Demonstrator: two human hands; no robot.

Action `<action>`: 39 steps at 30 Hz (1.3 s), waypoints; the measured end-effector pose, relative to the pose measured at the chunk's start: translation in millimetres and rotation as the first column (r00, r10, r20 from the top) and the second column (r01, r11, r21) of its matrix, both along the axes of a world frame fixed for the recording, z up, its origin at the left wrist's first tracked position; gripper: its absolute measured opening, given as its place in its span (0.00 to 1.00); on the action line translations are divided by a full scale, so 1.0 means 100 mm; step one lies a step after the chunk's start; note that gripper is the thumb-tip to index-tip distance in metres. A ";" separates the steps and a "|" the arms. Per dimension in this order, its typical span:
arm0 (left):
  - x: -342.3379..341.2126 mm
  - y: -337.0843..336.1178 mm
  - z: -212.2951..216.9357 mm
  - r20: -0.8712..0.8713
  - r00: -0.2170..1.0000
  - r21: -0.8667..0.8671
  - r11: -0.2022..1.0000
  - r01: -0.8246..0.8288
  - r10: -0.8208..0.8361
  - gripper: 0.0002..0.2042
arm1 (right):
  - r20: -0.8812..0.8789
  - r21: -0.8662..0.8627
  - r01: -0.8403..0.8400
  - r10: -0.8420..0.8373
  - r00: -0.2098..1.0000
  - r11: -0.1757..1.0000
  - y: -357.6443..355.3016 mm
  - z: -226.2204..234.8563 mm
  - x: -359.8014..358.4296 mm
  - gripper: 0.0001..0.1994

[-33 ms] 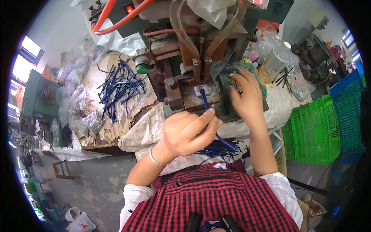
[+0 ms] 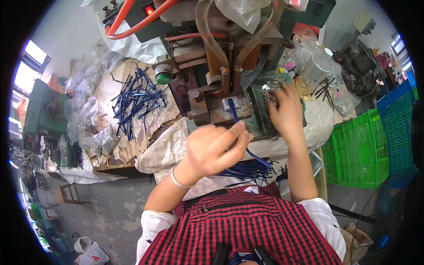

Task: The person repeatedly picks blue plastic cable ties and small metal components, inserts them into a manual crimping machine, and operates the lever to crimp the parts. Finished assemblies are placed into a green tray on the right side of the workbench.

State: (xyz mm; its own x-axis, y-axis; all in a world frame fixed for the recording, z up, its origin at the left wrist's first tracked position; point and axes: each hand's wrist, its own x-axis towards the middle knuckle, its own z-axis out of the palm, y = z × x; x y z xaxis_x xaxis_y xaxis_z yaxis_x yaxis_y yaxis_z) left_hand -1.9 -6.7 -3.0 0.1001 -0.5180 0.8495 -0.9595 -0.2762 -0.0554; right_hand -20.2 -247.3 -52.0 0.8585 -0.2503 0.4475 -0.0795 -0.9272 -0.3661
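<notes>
Cord (image 2: 232, 114), blue, pinched by L hand (image 2: 212, 148), runs lengthwise up-left into press (image 2: 221, 108); R hand (image 2: 287, 110) grips metal bits (image 2: 271, 88).

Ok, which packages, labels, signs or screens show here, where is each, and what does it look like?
White plastic bag: floor, lower left, crumpled, small red mark.
Clear plastic bags: left bench edge, crinkled, see-through.
Clear plastic jar: right of the machine, round, white lid.
Red indicator light: machine top, small, square.
No screens or signs.

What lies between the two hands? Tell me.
In the head view, the blue cord held by the left hand runs up onto the press block; the green machine base fills the gap before the right hand.
</notes>
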 end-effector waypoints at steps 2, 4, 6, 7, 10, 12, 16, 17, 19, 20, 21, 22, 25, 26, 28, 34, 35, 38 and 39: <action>0.03 -0.01 -0.02 -0.013 0.999 -0.013 0.999 0.029 -0.029 0.13 | 0.039 -0.017 0.066 -0.066 0.997 0.998 -0.27 -0.35 -0.03 0.14; 0.04 -0.02 -0.06 -0.029 0.999 -0.027 0.999 0.044 -0.045 0.14 | 0.134 -0.019 0.040 -0.037 0.990 0.999 -0.34 -0.50 -0.03 0.11; 0.04 -0.01 -0.07 -0.035 0.998 -0.017 0.999 0.043 -0.044 0.14 | 0.232 -0.037 0.028 -0.018 0.973 0.999 -0.29 -0.49 0.00 0.09; 0.04 0.00 -0.07 -0.037 0.998 -0.013 0.999 0.042 -0.043 0.14 | 0.244 -0.032 0.008 0.000 0.970 0.999 -0.26 -0.47 0.06 0.08; 0.01 0.00 -0.05 -0.082 0.996 -0.005 0.999 0.041 -0.041 0.13 | 0.262 -0.065 -0.048 0.064 0.963 0.997 -0.15 -0.33 0.39 0.06; -0.05 0.01 0.01 -0.133 0.991 0.012 1.000 0.019 -0.017 0.12 | 0.180 -0.173 0.028 0.004 0.984 0.985 -0.07 -0.39 0.63 0.06; -0.16 0.42 -0.09 -0.127 0.985 -0.036 0.992 -0.122 0.117 0.11 | 0.160 -0.181 0.042 -0.013 0.987 0.983 -0.11 -0.41 0.46 0.07; -0.13 0.62 -0.23 -0.102 0.974 -0.101 0.972 -0.214 0.204 0.10 | 0.191 -0.161 0.014 0.017 0.981 0.987 -0.15 -0.39 0.32 0.08; -0.03 0.97 -0.22 -0.132 0.872 -0.161 0.858 -0.488 0.471 0.07 | 0.352 0.082 0.087 -0.111 0.930 0.993 -0.22 -0.46 0.05 0.08; 0.04 1.15 -0.22 -0.336 0.783 -0.166 0.786 -0.596 0.523 0.06 | 0.331 0.457 0.057 -0.229 0.915 0.888 -0.23 -0.44 -0.07 0.08; 0.17 1.28 -0.17 -0.459 0.702 -0.157 0.728 -0.667 0.544 0.05 | 0.260 0.762 0.019 -0.332 0.907 0.648 -0.25 -0.43 -0.15 0.08; 0.33 1.45 -0.18 -0.421 0.681 -0.091 0.719 -0.690 0.600 0.05 | 0.268 0.862 -0.049 -0.373 0.889 0.504 -0.34 -0.51 -0.18 0.08; 0.76 1.74 -0.33 -0.179 0.635 0.200 0.660 -0.724 0.751 0.02 | 0.336 0.919 -0.205 -0.398 0.854 0.335 -0.20 -0.57 -0.01 0.08; 0.88 1.75 -0.42 -0.158 0.622 0.246 0.641 -0.727 0.767 0.01 | 0.372 0.909 -0.243 -0.393 0.841 0.339 -0.16 -0.54 0.04 0.08; 1.10 1.69 -0.65 -0.081 0.583 0.373 0.567 -0.734 0.808 0.01 | 0.355 0.888 -0.189 -0.362 0.862 0.420 -0.10 -0.56 0.20 0.08; 1.46 1.70 -1.23 -0.061 0.585 0.518 0.527 -0.674 0.808 0.04 | 0.233 0.667 -0.007 -0.200 0.952 0.745 -0.04 -0.35 0.20 0.08; 1.40 1.66 -1.19 -0.137 0.599 0.511 0.575 -0.640 0.789 0.04 | 0.280 0.551 0.013 -0.200 0.939 0.834 -0.10 -0.37 0.13 0.08; 1.23 1.61 -1.06 -0.428 0.616 0.249 0.742 -0.623 0.661 0.07 | 0.351 0.371 0.033 -0.173 0.920 0.928 -0.25 -0.45 -0.04 0.08; 1.21 1.61 -1.06 -0.537 0.602 0.141 0.766 -0.628 0.592 0.07 | 0.312 0.489 -0.009 -0.165 0.936 0.872 -0.24 -0.45 -0.07 0.08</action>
